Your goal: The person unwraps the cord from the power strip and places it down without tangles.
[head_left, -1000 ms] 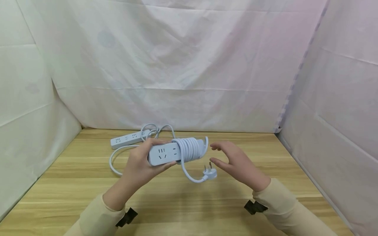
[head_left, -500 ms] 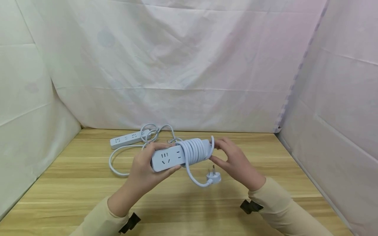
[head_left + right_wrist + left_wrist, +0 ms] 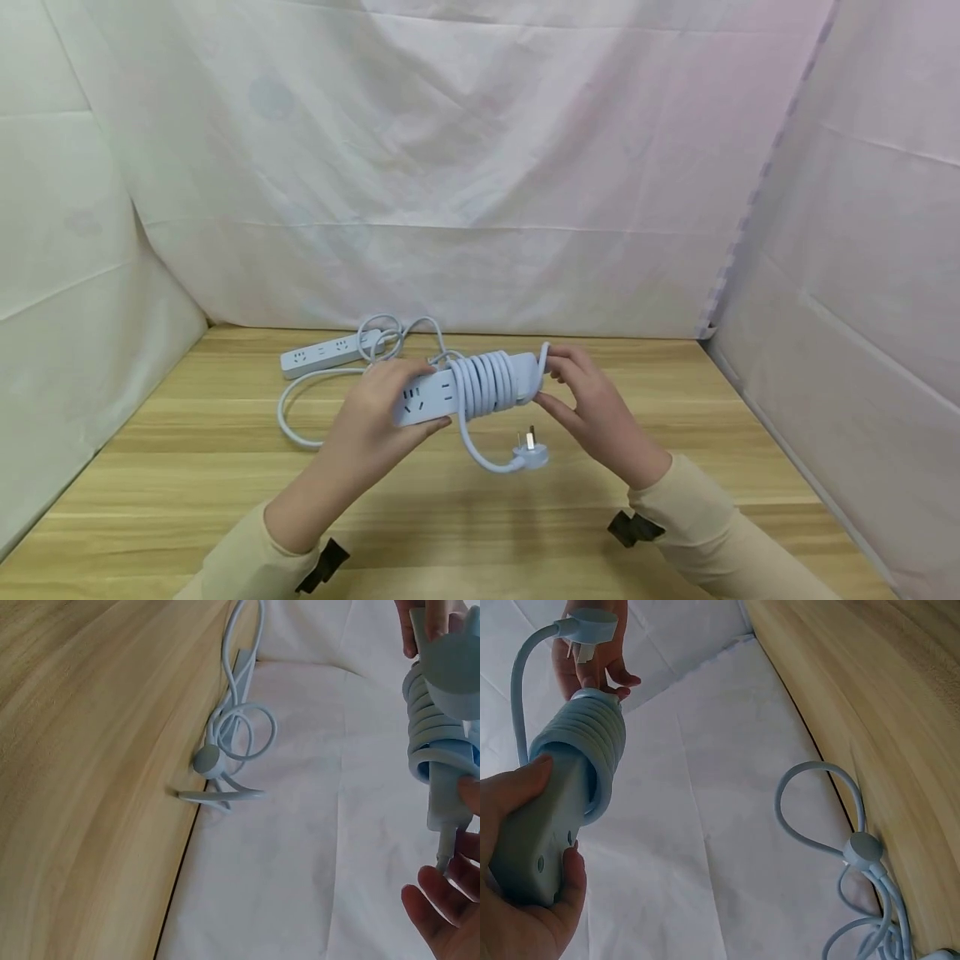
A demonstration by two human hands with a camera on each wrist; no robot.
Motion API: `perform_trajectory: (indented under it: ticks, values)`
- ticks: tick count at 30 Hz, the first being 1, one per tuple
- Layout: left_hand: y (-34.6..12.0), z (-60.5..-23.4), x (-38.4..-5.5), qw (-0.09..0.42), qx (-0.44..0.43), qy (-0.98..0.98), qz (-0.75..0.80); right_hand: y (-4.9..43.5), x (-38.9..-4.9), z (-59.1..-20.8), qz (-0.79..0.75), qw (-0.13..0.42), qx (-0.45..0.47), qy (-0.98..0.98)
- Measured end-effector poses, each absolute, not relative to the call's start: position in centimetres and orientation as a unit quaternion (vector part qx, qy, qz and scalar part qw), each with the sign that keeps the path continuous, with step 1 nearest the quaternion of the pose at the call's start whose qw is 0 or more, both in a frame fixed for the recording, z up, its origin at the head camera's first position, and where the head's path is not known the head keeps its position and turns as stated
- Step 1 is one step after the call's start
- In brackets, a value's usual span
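Observation:
My left hand (image 3: pixel 367 412) grips the socket end of a white power strip (image 3: pixel 437 395), thumb along one edge and fingers on the other. Its cord (image 3: pixel 483 385) is wound in several tight turns round the strip's middle. From the coil a short tail hangs down to a plug (image 3: pixel 531 456), whose metal pins point up. At the strip's far end my right hand (image 3: pixel 600 417) pinches with thumb and fingers, where the cord leaves the body; in the right wrist view its other fingers (image 3: pixel 427 911) are spread. The strip is held above the table, slightly tilted.
A second white power strip (image 3: pixel 318 357) lies on the wooden table (image 3: pixel 225 483) at the back left. Its loose cord (image 3: pixel 283 408) loops beside it, with a plug (image 3: pixel 863 850) among the loops. White cloth (image 3: pixel 480 167) hangs behind and on both sides.
My right hand has moved left from beside the strip and now pinches its cord end. The strip first shifted right and toward me, then back slightly left.

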State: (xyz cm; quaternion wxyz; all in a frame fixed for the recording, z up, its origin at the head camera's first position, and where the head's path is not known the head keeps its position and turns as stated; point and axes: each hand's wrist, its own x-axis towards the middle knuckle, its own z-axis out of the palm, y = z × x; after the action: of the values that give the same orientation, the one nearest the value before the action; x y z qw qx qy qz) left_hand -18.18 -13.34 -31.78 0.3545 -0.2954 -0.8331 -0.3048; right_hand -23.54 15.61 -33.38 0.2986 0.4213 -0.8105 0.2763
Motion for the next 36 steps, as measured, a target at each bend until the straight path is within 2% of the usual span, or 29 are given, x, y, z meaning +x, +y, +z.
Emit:
perform_trajectory:
  ticks: [12,28,36]
  values:
    - [-13.1,-32.2,-18.7,0.370,-0.297,-0.865,-0.161,14.7,-23.2,-33.9,0.243,0.313,0.430,-0.811]
    - [-13.1,-32.5,-18.6,0.364,-0.293,-0.884,-0.020,13.9,-22.0,-33.1,0.234,0.315,0.423,-0.817]
    - [-13.7,-33.1,-19.4,0.425,-0.304,-0.852,-0.017,14.1,-21.4,-32.2,0.220,0.336,0.451,-0.797]
